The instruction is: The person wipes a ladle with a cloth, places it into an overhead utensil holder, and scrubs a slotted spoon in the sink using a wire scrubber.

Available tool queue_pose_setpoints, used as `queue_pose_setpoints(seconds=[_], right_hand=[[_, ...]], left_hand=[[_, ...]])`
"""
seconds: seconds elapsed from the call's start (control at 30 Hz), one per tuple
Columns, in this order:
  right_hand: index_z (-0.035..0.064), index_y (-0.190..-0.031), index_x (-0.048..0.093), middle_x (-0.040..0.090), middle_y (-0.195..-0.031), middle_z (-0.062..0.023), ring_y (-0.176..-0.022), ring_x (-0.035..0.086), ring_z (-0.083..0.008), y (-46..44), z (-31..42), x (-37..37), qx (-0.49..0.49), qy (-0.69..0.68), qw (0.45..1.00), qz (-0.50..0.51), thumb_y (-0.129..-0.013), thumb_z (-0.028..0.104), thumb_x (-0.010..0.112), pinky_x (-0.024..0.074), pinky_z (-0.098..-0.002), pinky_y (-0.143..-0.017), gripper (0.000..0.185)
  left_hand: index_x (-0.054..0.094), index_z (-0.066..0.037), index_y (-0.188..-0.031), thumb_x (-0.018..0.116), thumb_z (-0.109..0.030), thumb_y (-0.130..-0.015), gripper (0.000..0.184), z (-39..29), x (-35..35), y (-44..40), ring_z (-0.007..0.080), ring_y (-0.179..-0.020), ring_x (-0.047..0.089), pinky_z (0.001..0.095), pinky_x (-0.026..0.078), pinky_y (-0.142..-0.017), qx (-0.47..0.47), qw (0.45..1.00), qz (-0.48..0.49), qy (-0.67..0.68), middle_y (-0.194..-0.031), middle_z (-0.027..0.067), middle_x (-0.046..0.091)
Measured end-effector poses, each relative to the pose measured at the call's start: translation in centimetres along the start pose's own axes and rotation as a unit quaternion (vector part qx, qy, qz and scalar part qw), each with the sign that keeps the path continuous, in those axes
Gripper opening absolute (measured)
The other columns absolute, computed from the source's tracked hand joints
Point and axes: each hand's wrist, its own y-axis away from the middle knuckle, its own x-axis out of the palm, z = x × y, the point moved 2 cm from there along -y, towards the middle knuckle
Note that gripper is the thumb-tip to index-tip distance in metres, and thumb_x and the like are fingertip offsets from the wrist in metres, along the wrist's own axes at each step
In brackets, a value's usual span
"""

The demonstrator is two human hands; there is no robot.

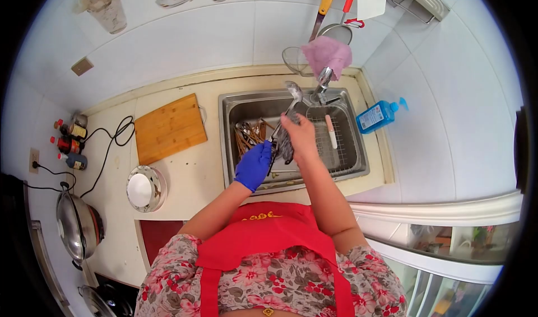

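In a blue glove, my left hand [255, 166] is closed round the handle of a metal ladle [293, 91], whose bowl points up toward the faucet. My bare right hand [301, 135] grips a dark grey scrubbing cloth [284, 145] against the ladle's handle. Both hands are over the steel sink [225, 124]. Chopsticks and other utensils [249, 133] lie in the sink's left part. A knife with a pale pink handle [331, 131] rests on the wire rack [346, 150] at the right.
The faucet [322, 87] has a pink cloth [328, 54] draped over it. A blue soap bottle [376, 117] stands right of the sink. Leftward are a wooden cutting board [170, 128], stacked bowls [147, 189], a black cord [106, 156], sauce bottles [75, 144] and a pot [77, 227].
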Motion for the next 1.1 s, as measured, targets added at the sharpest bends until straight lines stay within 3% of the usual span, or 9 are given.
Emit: queue_pose_setpoints(seconds=[0.03, 0.07, 0.27, 0.37, 0.43, 0.67, 0.87, 0.93, 1.1], right_hand=[[0.0016, -0.096, 0.059, 0.058, -0.077, -0.0009, -0.065, 0.054, -0.0079, -0.4, 0.8, -0.2, -0.001, 0.000, 1.000, -0.002, -0.079, 0.009, 0.062, 0.0436, -0.0230, -0.057, 0.018], [0.0021, -0.097, 0.059, 0.058, -0.077, -0.0009, -0.065, 0.054, -0.0082, -0.7, 1.5, -0.5, 0.016, -0.051, 0.999, 0.002, -0.080, 0.010, 0.061, 0.0436, -0.0231, -0.056, 0.019], [0.0029, -0.101, 0.058, 0.060, -0.083, -0.0024, -0.066, 0.055, -0.0091, -0.2, 0.3, -1.5, 0.055, -0.128, 0.990, -0.002, -0.082, 0.013, 0.059, 0.0437, -0.0229, -0.056, 0.021], [-0.0002, -0.101, 0.055, 0.059, -0.082, -0.0031, -0.068, 0.055, -0.0093, 1.4, -0.9, -0.7, 0.099, -0.095, 0.989, 0.054, -0.081, 0.010, 0.060, 0.0447, -0.0241, -0.059, 0.023], [-0.0002, -0.102, 0.055, 0.059, -0.081, -0.0027, -0.068, 0.054, -0.0089, 2.8, -0.8, 0.9, 0.051, -0.015, 0.994, 0.092, -0.079, 0.008, 0.060, 0.0445, -0.0241, -0.059, 0.025], [-0.0007, -0.097, 0.059, 0.058, -0.077, -0.0025, -0.064, 0.054, -0.0084, 0.2, 0.3, 0.1, 0.022, -0.023, 0.999, -0.003, -0.079, 0.006, 0.060, 0.0443, -0.0222, -0.056, 0.020], [-0.0017, -0.108, 0.050, 0.056, -0.088, -0.0048, -0.072, 0.051, -0.0089, -0.7, 0.1, -1.7, 0.037, -0.063, 0.997, -0.023, -0.081, 0.011, 0.059, 0.0421, -0.0231, -0.063, 0.031], [-0.0015, -0.111, 0.046, 0.055, -0.091, -0.0058, -0.073, 0.051, -0.0089, 0.0, -0.4, -2.0, 0.039, -0.062, 0.996, -0.058, -0.082, 0.011, 0.057, 0.0421, -0.0231, -0.064, 0.034], [0.0009, -0.107, 0.043, 0.053, -0.091, -0.0057, -0.077, 0.049, -0.0078, 3.0, -1.1, -2.0, -0.026, -0.123, 0.988, -0.091, -0.084, 0.009, 0.052, 0.0415, -0.0216, -0.066, 0.027]], left_hand=[[0.057, -0.001, -0.091, 0.039, -0.033, -0.091, 0.037, -0.3, 0.0, 0.1, 0.0339, -0.072, 0.056, 0.0368, 0.043, -0.065, -0.010, 1.000, -0.009, 0.002, -0.077, 0.0193, 0.059], [0.057, -0.001, -0.091, 0.039, -0.033, -0.091, 0.037, -0.7, -0.1, 0.1, 0.0339, -0.072, 0.056, 0.0368, 0.043, -0.065, -0.009, 1.000, -0.008, 0.002, -0.077, 0.0193, 0.059], [0.056, -0.003, -0.092, 0.046, -0.032, -0.088, 0.030, -1.5, -1.1, -0.6, 0.0253, -0.068, 0.058, 0.0340, 0.043, -0.062, -0.050, 0.996, -0.015, 0.069, -0.073, 0.0139, 0.059], [0.055, -0.001, -0.093, 0.050, -0.024, -0.088, 0.023, -1.5, -0.6, -0.8, 0.0151, -0.065, 0.054, 0.0277, 0.042, -0.061, -0.113, 0.993, 0.008, 0.038, -0.075, 0.0094, 0.058], [0.054, -0.003, -0.092, 0.054, -0.022, -0.085, 0.021, -2.0, -0.4, -0.7, 0.0236, -0.069, 0.057, 0.0321, 0.044, -0.063, -0.015, 0.996, -0.076, -0.039, -0.077, 0.0138, 0.059], [0.054, -0.007, -0.089, 0.056, -0.025, -0.081, 0.020, -2.9, -0.5, 0.5, 0.0338, -0.073, 0.057, 0.0388, 0.043, -0.063, -0.018, 0.993, -0.103, -0.056, -0.079, 0.0170, 0.059], [0.055, -0.005, -0.087, 0.057, -0.031, -0.082, 0.027, -2.5, -0.6, 0.3, 0.0261, -0.066, 0.057, 0.0345, 0.043, -0.062, -0.041, 0.995, -0.078, 0.039, -0.073, 0.0139, 0.059], [0.056, -0.002, -0.085, 0.058, -0.022, -0.084, 0.020, -2.1, -0.6, -0.1, 0.0139, -0.063, 0.051, 0.0284, 0.042, -0.060, -0.044, 0.994, -0.074, 0.066, -0.071, 0.0074, 0.057], [0.055, -0.002, -0.085, 0.056, -0.024, -0.085, 0.022, -2.3, -0.3, -0.2, 0.0142, -0.063, 0.050, 0.0283, 0.042, -0.061, -0.039, 0.993, -0.092, 0.069, -0.071, 0.0066, 0.057]])
